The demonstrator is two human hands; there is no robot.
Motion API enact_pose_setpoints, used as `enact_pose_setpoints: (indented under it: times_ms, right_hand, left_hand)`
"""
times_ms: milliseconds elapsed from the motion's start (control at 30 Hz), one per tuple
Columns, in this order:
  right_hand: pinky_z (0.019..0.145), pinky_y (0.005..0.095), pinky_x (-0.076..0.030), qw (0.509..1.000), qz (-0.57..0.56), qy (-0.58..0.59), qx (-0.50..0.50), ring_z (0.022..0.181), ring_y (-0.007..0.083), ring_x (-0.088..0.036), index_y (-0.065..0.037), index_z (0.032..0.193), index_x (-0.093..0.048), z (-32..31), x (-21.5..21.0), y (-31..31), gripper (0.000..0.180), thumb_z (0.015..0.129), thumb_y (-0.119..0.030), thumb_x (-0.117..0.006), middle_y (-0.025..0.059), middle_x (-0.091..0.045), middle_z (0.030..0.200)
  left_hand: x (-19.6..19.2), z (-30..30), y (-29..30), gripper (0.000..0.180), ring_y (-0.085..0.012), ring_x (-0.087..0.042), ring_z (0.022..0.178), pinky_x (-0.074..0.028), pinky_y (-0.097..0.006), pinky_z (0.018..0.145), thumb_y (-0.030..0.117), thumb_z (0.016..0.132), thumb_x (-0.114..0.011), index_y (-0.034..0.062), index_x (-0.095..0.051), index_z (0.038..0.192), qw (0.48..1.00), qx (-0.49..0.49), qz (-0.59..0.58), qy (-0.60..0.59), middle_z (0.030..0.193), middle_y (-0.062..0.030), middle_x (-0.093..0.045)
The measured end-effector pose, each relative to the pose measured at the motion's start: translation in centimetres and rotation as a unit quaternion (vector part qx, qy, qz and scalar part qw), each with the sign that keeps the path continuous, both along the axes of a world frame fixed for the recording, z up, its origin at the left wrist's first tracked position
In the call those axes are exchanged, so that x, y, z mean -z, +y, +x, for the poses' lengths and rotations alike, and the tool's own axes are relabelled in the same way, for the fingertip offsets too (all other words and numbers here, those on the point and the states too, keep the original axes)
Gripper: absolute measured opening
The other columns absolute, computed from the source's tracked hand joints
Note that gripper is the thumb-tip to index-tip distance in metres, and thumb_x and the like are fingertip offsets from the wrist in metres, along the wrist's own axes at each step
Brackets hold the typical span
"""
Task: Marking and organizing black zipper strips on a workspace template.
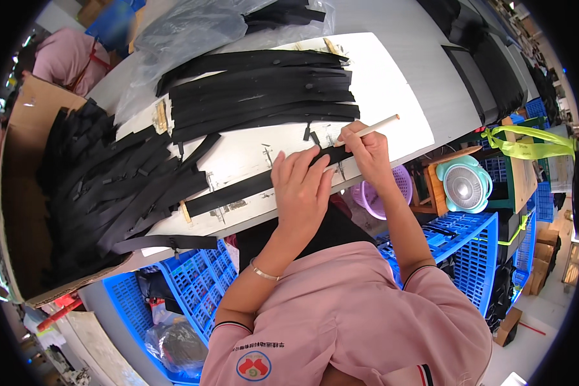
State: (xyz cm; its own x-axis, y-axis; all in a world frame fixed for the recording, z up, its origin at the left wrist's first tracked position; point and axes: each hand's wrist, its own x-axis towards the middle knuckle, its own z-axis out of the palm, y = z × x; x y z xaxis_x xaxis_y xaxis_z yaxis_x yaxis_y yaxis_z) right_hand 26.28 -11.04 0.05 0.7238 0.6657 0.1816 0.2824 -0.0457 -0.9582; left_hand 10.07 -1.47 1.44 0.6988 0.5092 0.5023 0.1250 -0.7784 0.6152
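A long black fabric strip lies along the near edge of a white board. My left hand rests on this strip with its fingers spread, pressing it flat. In my right hand is a slim pale pencil, its lower end at the strip's right part. Just beyond my fingers, small black tabs stick out from a stack of black strips on the board. Pen marks and bits of tape show on the board near the strip's left end.
A cardboard box full of black strips stands at the left. Clear plastic bags lie at the back. Blue crates, a purple basket and a turquoise fan are below the table. Another person sits far left.
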Motion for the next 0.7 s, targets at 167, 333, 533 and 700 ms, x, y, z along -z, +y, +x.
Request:
enact_pose_setpoints:
  times_ms: [167, 333, 533, 700]
  right_hand:
    - [0.067, 0.0263, -0.05, 1.0, -0.018, -0.016, -0.002, 0.074, 0.0073, -0.062, 0.001, 0.095, -0.071, 0.0, 0.0, 0.0, 0.017, 0.103, -0.01, -0.061, 0.0048, -0.071, 0.081]
    - [0.063, 0.0283, -0.049, 0.996, -0.028, -0.079, 0.017, 0.068, 0.0097, -0.062, 0.002, 0.096, -0.071, 0.0, -0.1, 0.1, 0.018, 0.102, -0.013, -0.063, 0.0076, -0.07, 0.076]
    - [0.06, 0.0293, -0.049, 0.998, -0.028, -0.052, -0.029, 0.063, 0.0109, -0.062, 0.002, 0.088, -0.069, 0.1, -0.6, -0.7, 0.02, 0.099, -0.014, -0.065, 0.0071, -0.068, 0.069]
    - [0.06, 0.0294, -0.048, 0.995, -0.044, -0.075, -0.046, 0.064, 0.0101, -0.061, 0.001, 0.087, -0.069, 0.0, -0.3, -0.5, 0.022, 0.099, -0.017, -0.064, 0.007, -0.067, 0.069]
  left_hand:
    - [1.4, 2.7, 0.1, 0.015, -0.0271, -0.062, 0.108, -0.044, -0.044, 0.101, 0.006, 0.086, -0.078, 0.0033, -0.077, 0.101, 1.0, -0.006, -0.001, -0.004, 0.113, -0.0055, -0.071]
    - [1.8, 2.9, 0.0, 0.014, -0.0279, -0.06, 0.107, -0.043, -0.044, 0.098, 0.006, 0.085, -0.077, 0.0026, -0.076, 0.099, 1.0, -0.002, 0.005, -0.01, 0.114, -0.0061, -0.069]
    - [2.0, 3.0, 0.0, 0.016, -0.0282, -0.06, 0.107, -0.043, -0.045, 0.099, 0.005, 0.083, -0.078, 0.0024, -0.075, 0.099, 1.0, 0.0, 0.005, -0.018, 0.115, -0.0067, -0.068]
    - [1.9, 2.8, 0.0, 0.013, -0.0267, -0.062, 0.107, -0.043, -0.041, 0.097, 0.006, 0.084, -0.079, 0.0051, -0.078, 0.097, 1.0, -0.022, 0.005, -0.016, 0.114, -0.0048, -0.071]
